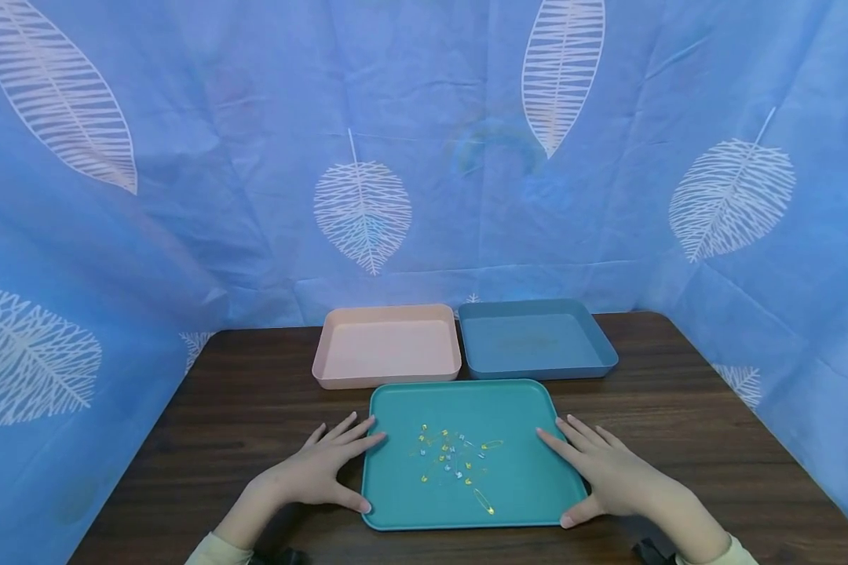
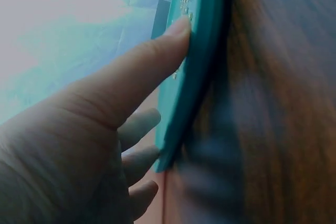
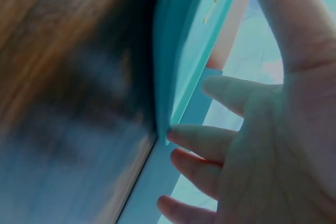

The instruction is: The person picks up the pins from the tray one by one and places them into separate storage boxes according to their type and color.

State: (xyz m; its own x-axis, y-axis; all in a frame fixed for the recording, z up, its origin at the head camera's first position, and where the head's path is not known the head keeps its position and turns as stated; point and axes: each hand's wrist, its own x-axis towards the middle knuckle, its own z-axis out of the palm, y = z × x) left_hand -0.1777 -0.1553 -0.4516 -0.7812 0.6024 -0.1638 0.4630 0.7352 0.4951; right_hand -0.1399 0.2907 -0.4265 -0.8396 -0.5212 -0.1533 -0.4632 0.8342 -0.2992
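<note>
Safety pins (image 1: 448, 457) lie mixed, seemingly all unsorted, on a teal tray (image 1: 523, 482) between wide-spread left hand (image 1: 319, 471) and right hand (image 1: 610, 473).

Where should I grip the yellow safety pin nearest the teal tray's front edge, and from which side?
Probably pinch the yellow head of the safety pin from above, the right hand coming from the right: that end looks bulkiest, points toward the near rim, and no other pin lies between it and that hand.
</note>
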